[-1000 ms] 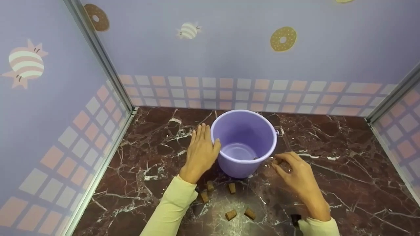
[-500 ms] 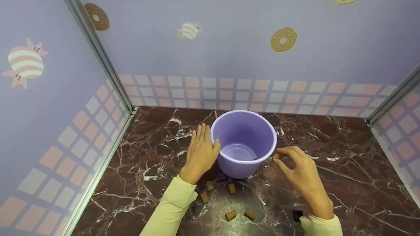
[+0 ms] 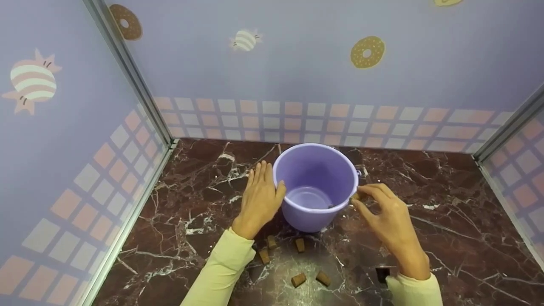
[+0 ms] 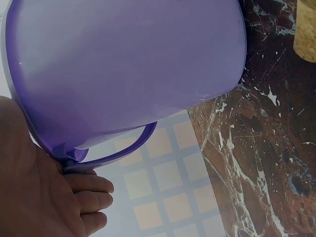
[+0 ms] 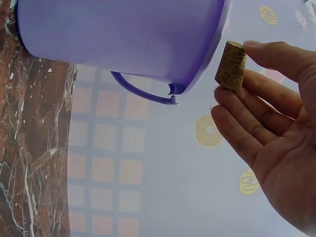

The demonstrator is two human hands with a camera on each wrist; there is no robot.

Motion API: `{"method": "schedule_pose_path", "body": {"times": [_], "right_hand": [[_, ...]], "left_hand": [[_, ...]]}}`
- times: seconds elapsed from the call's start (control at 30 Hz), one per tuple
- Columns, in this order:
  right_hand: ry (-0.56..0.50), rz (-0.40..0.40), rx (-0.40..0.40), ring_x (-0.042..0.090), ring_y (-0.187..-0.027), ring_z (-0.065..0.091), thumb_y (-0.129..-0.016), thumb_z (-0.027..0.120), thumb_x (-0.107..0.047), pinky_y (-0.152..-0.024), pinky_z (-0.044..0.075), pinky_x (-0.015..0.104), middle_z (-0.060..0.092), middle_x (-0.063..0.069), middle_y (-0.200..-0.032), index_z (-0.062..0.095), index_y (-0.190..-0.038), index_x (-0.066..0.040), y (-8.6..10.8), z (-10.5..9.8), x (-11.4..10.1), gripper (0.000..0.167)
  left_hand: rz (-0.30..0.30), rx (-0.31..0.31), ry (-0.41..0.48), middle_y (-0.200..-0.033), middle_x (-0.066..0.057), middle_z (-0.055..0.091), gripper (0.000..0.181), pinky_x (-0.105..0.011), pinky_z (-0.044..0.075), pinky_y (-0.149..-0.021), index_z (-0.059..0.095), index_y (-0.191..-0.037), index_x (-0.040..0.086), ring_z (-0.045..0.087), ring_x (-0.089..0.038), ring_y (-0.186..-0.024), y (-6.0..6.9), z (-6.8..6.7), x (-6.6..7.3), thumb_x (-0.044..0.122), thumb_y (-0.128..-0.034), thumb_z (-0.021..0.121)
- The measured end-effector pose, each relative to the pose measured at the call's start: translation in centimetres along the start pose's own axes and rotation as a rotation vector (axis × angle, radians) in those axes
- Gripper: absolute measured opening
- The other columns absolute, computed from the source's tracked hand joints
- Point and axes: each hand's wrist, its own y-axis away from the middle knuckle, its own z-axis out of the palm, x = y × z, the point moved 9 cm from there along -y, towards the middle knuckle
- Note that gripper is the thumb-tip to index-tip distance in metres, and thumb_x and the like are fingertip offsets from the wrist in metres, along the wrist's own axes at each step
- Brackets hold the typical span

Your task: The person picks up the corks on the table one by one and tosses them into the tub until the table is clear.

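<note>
A purple bucket (image 3: pixel 314 178) stands upright on the marbled surface, its mouth facing up. My left hand (image 3: pixel 259 199) rests against its left side with fingers straight and the thumb at the rim. In the left wrist view, those fingers (image 4: pixel 91 197) lie beside the handle joint. Just off the right rim, my right hand (image 3: pixel 389 216) pinches a small cork (image 5: pixel 231 65) between thumb and fingertips. The head view mostly hides this cork behind the fingers. A small dark spot shows low inside the bucket, too small to identify.
Several corks lie in front of the bucket, among them an upper one (image 3: pixel 300 245) and a nearer one (image 3: pixel 298 279). A dark object (image 3: pixel 382 274) sits by the right sleeve. Patterned walls (image 3: pixel 297 76) enclose the marbled surface (image 3: pixel 204 238) at the back and sides.
My right hand has risen slightly and come closer to the bucket's right rim, carrying the pinched cork. The left hand and bucket stay in place.
</note>
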Motion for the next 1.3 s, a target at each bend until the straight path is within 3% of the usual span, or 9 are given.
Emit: {"method": "schedule_pose_path", "body": {"times": [0.17, 0.4, 0.67, 0.93, 1.3], "right_hand": [[0.005, -0.019, 0.012, 0.022, -0.087, 0.072, -0.077, 0.091, 0.006, -0.087, 0.051, 0.015, 0.074, 0.006, -0.107, 0.076, -0.11, 0.002, -0.5, 0.2, -0.3, 0.036], [-0.042, -0.045, 0.028, 0.018, -0.087, 0.072, -0.078, 0.091, 0.005, -0.081, 0.053, 0.015, 0.074, 0.004, -0.107, 0.077, -0.11, 0.002, -0.7, 0.5, -0.7, 0.035], [-0.05, -0.057, 0.019, 0.023, -0.091, 0.073, -0.078, 0.09, 0.007, -0.093, 0.05, 0.013, 0.074, 0.007, -0.108, 0.076, -0.112, 0.003, -1.0, 1.3, -0.7, 0.036], [-0.053, -0.055, 0.001, 0.026, -0.095, 0.073, -0.078, 0.089, 0.008, -0.094, 0.05, 0.012, 0.073, 0.009, -0.109, 0.076, -0.111, 0.005, -1.4, 2.1, -0.9, 0.036], [-0.052, -0.062, -0.045, 0.025, -0.096, 0.073, -0.079, 0.089, 0.007, -0.095, 0.054, 0.023, 0.073, 0.01, -0.109, 0.075, -0.112, 0.006, -1.8, 3.2, -1.1, 0.036]], "left_hand": [[0.004, 0.004, 0.001, -0.164, -0.033, 0.031, 0.068, -0.048, 0.01, -0.131, 0.036, -0.156, -0.016, 0.024, -0.042, -0.157, 0.0, -0.1, 0.1, 0.033, -0.1101, 0.045], [0.005, 0.007, 0.011, -0.165, -0.032, 0.03, 0.068, -0.048, 0.01, -0.131, 0.036, -0.156, -0.016, 0.024, -0.042, -0.157, 0.1, -0.1, 0.0, 0.034, -0.1098, 0.043], [0.01, 0.006, 0.001, -0.165, -0.033, 0.03, 0.069, -0.049, 0.01, -0.131, 0.036, -0.156, -0.016, 0.024, -0.042, -0.157, 0.3, -0.1, 0.0, 0.035, -0.1097, 0.042], [0.009, 0.0, 0.001, -0.165, -0.032, 0.029, 0.068, -0.049, 0.009, -0.131, 0.034, -0.157, -0.016, 0.023, -0.042, -0.158, 0.1, -0.1, 0.0, 0.034, -0.1103, 0.042], [0.015, -0.003, -0.005, -0.165, -0.033, 0.03, 0.068, -0.051, 0.012, -0.13, 0.035, -0.156, -0.016, 0.024, -0.043, -0.157, 0.1, -0.1, 0.0, 0.033, -0.1101, 0.042]]}}
